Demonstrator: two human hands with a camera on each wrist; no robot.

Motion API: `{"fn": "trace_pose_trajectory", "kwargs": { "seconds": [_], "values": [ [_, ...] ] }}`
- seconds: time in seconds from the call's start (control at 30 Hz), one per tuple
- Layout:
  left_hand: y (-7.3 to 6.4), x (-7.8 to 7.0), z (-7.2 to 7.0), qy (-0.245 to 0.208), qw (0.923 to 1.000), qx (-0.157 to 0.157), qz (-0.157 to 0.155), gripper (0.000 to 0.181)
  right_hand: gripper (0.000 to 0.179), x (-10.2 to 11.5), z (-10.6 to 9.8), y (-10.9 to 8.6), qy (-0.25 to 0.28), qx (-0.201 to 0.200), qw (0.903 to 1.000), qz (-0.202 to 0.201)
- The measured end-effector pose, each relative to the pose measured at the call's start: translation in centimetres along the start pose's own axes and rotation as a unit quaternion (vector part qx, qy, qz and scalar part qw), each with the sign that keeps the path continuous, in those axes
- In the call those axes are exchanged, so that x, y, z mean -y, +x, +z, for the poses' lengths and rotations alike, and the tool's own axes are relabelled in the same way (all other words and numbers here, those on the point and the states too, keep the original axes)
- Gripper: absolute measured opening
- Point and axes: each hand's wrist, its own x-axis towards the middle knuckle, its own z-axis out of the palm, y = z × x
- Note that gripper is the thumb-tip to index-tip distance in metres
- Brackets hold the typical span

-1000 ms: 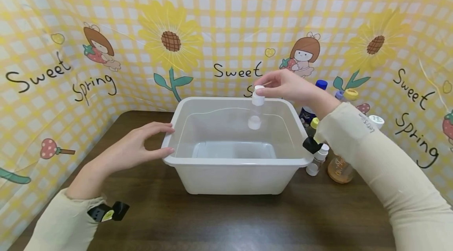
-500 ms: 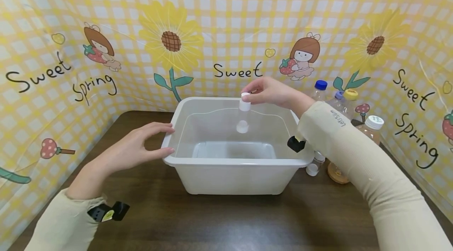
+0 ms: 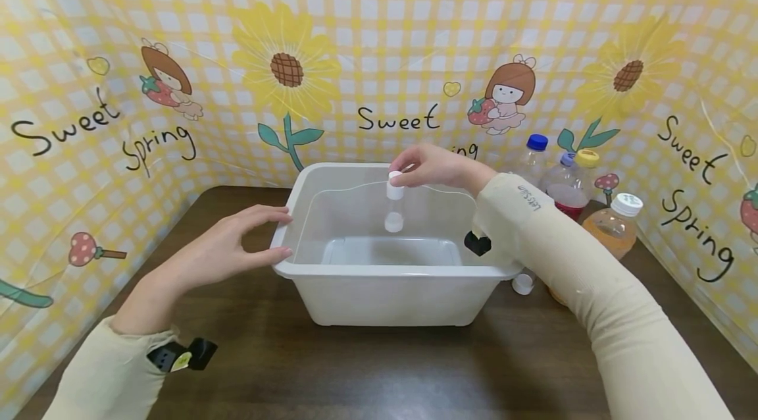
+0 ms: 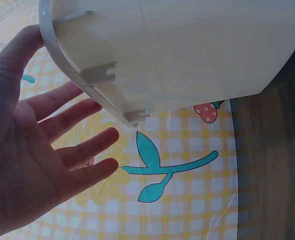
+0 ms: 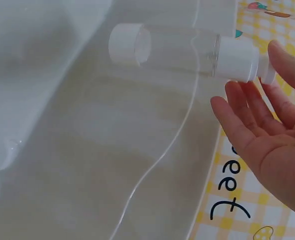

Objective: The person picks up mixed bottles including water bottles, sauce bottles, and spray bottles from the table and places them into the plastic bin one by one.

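Pinching small bottle (image 3: 395, 201) by the narrow top of its white cap, between thumb and fingertips of right hand (image 3: 435, 167), closed to the cap's width. Holding it upright, straight below the grip, over the mouth of the tub (image 3: 391, 271); cannot tell how deep. In line, from the head view, with the tub's back edge. Leaving room either side of the bottle, and between its base and tub floor. Left of the grip, touching the tub's left edge with tips of left hand (image 3: 231, 242), thumb and fingers spread. Right of the grip, past the right edge: blue-capped bottle (image 3: 535, 158), yellow-capped bottle (image 3: 587, 160), white-capped bottle (image 3: 612, 226). Beyond the grip: checked cloth (image 3: 379, 25).
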Motion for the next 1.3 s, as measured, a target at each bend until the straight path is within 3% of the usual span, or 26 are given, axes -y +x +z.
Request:
{"fn": "trace_pose_trajectory", "kwargs": {
  "seconds": [0.63,0.9,1.3],
  "values": [
    [0.0,0.0,0.0,0.001,1.0,-0.001,-0.001,0.05,0.029,0.0,2.4,2.7,-0.03,0.038,0.9987,-0.017],
    [0.0,0.0,0.0,0.004,1.0,-0.004,-0.001,0.05,0.028,0.3,3.4,3.1,-0.009,0.076,0.997,-0.014],
    [0.0,0.0,0.1,-0.004,1.0,0.001,-0.006,0.05,0.03,0.8,4.1,4.2,-0.034,0.08,0.9961,-0.012]
  ]
}}
